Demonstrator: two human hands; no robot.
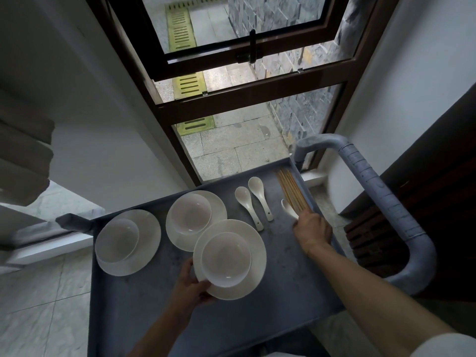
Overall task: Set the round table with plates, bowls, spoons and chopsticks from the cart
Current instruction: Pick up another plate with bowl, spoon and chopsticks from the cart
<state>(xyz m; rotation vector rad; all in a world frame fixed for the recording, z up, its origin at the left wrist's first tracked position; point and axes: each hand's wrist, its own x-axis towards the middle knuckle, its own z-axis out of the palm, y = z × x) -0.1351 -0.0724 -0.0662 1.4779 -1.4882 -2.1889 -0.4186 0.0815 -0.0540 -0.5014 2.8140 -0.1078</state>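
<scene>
Three white plates, each with a white bowl on it, are on the grey cart [270, 292]. My left hand [192, 284] grips the near plate [253, 253] by its left rim, with its bowl [226, 258] on top. The other plates sit at the left [149, 233] and behind [219, 204]. My right hand [311, 231] grips a white spoon [288, 208] together with the ends of wooden chopsticks [291, 189] at the cart's right edge. Two more spoons [253, 202] lie beside them.
The cart's thick grey handle [381, 197] curves along the right side. A brown-framed window [244, 94] stands behind the cart, white walls on both sides. Dark wooden furniture [425, 215] is to the right. Tiled floor [38, 305] lies to the left.
</scene>
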